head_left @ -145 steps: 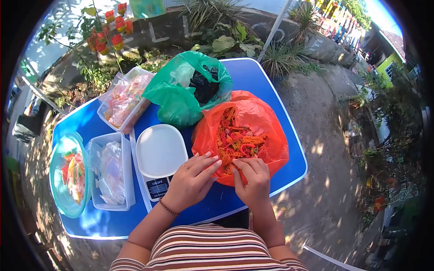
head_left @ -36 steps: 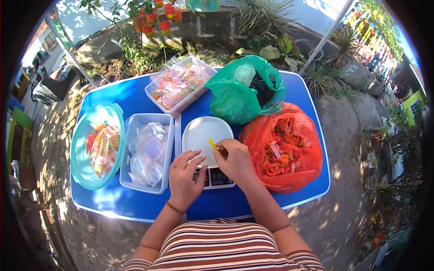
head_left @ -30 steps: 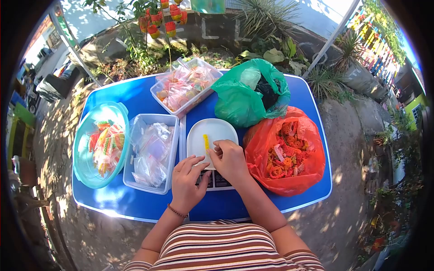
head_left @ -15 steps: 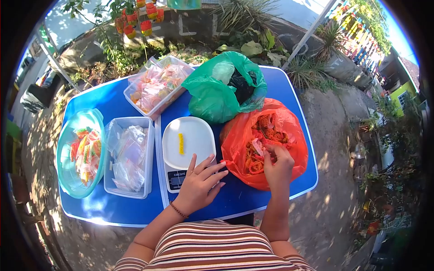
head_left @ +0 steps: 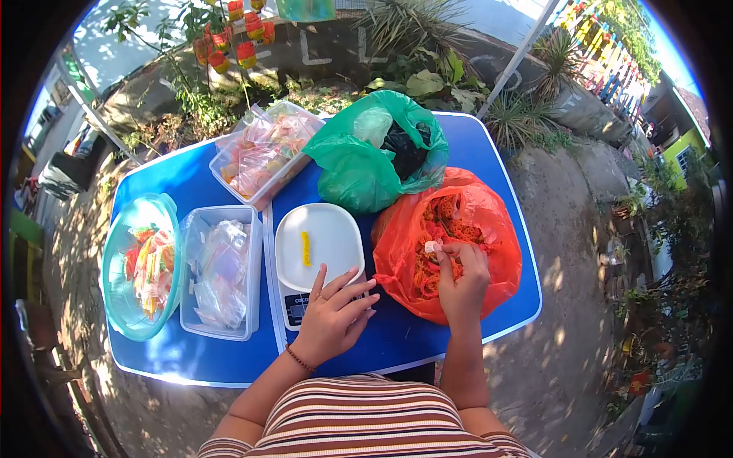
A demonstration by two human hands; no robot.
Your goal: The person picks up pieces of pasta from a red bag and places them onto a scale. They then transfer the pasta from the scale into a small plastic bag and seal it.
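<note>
My left hand [head_left: 336, 317] hovers over the front edge of a white kitchen scale [head_left: 332, 263], fingers spread and holding nothing. A short yellow strip [head_left: 306, 249] lies on the scale's plate. Over the mouth of a red plastic bag [head_left: 492, 286], my right hand [head_left: 464, 282] pinches a small pale pinkish-white piece [head_left: 432, 246] between thumb and fingertips. Its exact kind I cannot make out. Inside the bag are orange and red net-like pieces [head_left: 443, 217].
A green plastic bag [head_left: 343, 179] stands behind the scale. To the left are a clear tub of small plastic bags [head_left: 221, 267], a teal basin [head_left: 114, 305] with filled packets, and another tub [head_left: 263, 153] of packets. All rest on a blue table [head_left: 229, 365].
My right hand now holds the small pale piece more visibly at its fingertips above the bag's contents. My left hand stays near the scale, still spread.
</note>
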